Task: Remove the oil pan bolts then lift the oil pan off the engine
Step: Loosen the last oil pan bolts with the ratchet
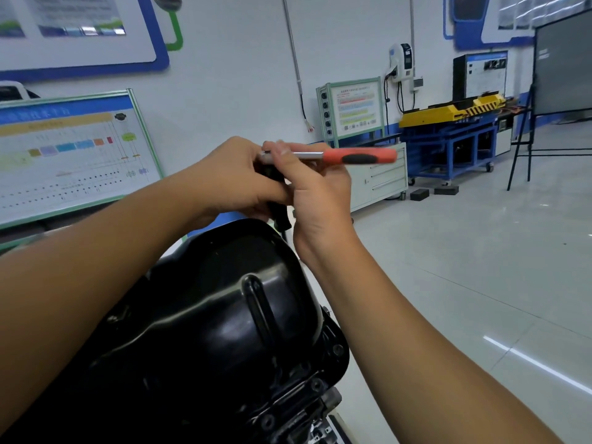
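Left hand: My left hand (234, 174) is in the middle of the frame, fingers curled around the dark lower part of the ratchet (323, 157), the socket or extension that goes down to the far edge of the oil pan (224, 315).
Right hand: My right hand (315, 184) is just beside the left one; its fingers pinch the metal shaft of the ratchet near the head. The orange grip sticks out free to the right.
Oil pan: It fills the lower middle of the frame and, as far as I can judge, it sits on the engine with bolts (337, 349) visible along its flange at the lower right.
Risk, slipping: I hold the ratchet near the head, not on the grip. If the bolt is tight, I think I have little leverage, and the socket could jump off and round the bolt head.
Risk, tilt: I cannot see if the socket sits square on the bolt; my hands hide it. A tilted socket could also slip.
Risk, dropping: A loosened bolt could fall to the floor (464, 251) at the right and roll away.
Material, pan: Black, glossy, pressed metal, with rounded bulges and one long raised rib; it looks smooth and maybe oily, so hard to grip for lifting.
Material, ratchet: Thin shiny steel shaft; thick orange grip with a black inlay, looking like rubber.
Floor: Pale, polished, reflecting light.
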{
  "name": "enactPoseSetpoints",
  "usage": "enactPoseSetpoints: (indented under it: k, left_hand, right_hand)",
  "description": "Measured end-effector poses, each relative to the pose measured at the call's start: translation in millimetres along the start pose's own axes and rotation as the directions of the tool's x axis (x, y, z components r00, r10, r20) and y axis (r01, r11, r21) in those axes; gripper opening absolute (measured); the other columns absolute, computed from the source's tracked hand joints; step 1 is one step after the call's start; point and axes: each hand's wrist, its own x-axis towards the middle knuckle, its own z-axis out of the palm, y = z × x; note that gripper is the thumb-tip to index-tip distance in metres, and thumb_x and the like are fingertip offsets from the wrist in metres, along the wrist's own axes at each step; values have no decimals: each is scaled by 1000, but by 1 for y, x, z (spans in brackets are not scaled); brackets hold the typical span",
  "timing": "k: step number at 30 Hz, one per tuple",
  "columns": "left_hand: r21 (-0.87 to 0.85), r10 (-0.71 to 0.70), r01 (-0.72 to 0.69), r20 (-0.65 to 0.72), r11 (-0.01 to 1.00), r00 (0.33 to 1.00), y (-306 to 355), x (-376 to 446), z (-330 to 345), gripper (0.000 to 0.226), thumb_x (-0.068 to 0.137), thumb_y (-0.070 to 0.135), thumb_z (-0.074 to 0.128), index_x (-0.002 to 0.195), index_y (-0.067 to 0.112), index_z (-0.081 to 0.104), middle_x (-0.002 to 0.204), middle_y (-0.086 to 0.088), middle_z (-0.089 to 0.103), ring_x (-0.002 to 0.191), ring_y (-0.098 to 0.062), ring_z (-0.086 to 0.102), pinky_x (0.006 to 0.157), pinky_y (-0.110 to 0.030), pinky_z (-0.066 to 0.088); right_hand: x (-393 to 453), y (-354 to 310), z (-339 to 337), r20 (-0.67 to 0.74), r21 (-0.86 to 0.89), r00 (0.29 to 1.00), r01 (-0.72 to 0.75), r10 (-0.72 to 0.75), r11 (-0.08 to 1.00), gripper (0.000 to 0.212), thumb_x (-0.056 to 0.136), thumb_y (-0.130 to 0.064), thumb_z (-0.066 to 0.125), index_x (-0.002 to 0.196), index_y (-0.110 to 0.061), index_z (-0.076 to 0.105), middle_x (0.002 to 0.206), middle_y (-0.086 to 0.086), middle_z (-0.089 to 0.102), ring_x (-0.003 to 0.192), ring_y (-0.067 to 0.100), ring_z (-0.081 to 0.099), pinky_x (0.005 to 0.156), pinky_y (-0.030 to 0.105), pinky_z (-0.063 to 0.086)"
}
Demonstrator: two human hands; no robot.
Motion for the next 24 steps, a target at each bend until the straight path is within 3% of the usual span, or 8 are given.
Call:
enactPoseSetpoints:
  k: [4,8,10,13,15,19,21,24]
  left_hand:
    - [-162,-38,55,108,985,993,0,-2,-5,38,73,8,79,111,2,74,103,-25,75,98,-40,75,86,-48,62]
    - [-27,14,-13,7,1000,1000,1,-2,-2,19,84,-1,74,97,13,79,89,-21,76,87,-37,77,74,-42,65]
    - [-24,4,-5,-10,1000,1000,1,-1,-2,19,85,3,76,102,8,77,88,-20,76,83,-36,77,72,-42,65]
    - [-127,-31,44,97,991,995,2,-3,-7,28,86,13,79,112,3,73,97,-18,78,90,-31,77,77,-41,65]
    - [-126,-27,41,113,991,993,1,-4,-9,27,87,13,78,113,6,73,94,-14,79,90,-28,78,77,-40,65]
    - [4,5,-5,-26,1000,1000,0,1,-3,22,81,11,80,103,7,76,84,-16,77,77,-24,78,72,-39,65]
    - [-60,6,-5,4,998,1000,1,1,-3,24,84,6,79,107,3,75,88,-18,76,80,-26,77,79,-44,65]
    - [-152,-2,16,91,988,996,0,-2,-6,26,92,5,73,118,4,71,97,-15,78,94,-28,77,81,-42,64]
  right_hand:
    - [2,-3,2,-17,64,998,-52,53,997,13,96,-4,70,104,6,67,87,11,77,78,24,76,70,33,62]
    - [-3,-3,0,7,-131,995,100,-100,986,16,85,1,78,86,-12,69,85,6,78,78,21,77,69,29,60]
    - [-2,-2,2,-21,-52,999,24,-25,998,7,92,-5,75,88,-7,70,83,9,77,77,23,76,70,34,62]
    - [0,-8,5,-59,129,987,-140,148,982,18,101,-16,66,86,-6,67,82,12,75,74,25,74,74,41,64]
    - [-1,-9,1,-30,92,997,-68,71,993,6,97,-6,69,93,-3,65,84,11,76,76,24,75,75,42,64]
    - [-6,-6,-1,-9,-123,993,119,-121,985,16,87,4,77,86,-9,67,83,4,78,75,17,76,67,27,60]
    - [-5,-6,3,-45,-31,998,30,-31,999,6,96,-4,70,90,-3,69,81,8,77,73,20,76,67,30,61]
    - [-4,-8,6,-94,105,993,-56,66,993,14,102,-10,63,94,1,66,83,12,75,72,24,75,69,37,63]
